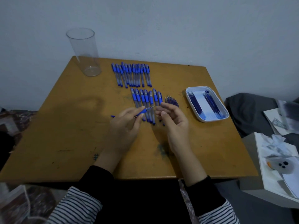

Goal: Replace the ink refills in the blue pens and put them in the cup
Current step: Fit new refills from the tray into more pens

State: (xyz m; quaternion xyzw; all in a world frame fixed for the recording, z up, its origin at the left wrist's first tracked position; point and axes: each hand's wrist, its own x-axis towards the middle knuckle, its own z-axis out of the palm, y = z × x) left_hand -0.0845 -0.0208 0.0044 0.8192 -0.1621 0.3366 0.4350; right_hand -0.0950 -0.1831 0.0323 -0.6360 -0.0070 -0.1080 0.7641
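A blue pen (144, 111) is pinched, tip up, by the left hand (124, 126); the right hand (175, 122) is held alongside, loosely curled, empty.

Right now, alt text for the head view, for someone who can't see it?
The left hand holds a blue pen over a table, right hand close by its tip. Two rows of pens lie beyond, with a tray of refills right and an empty cup far left.
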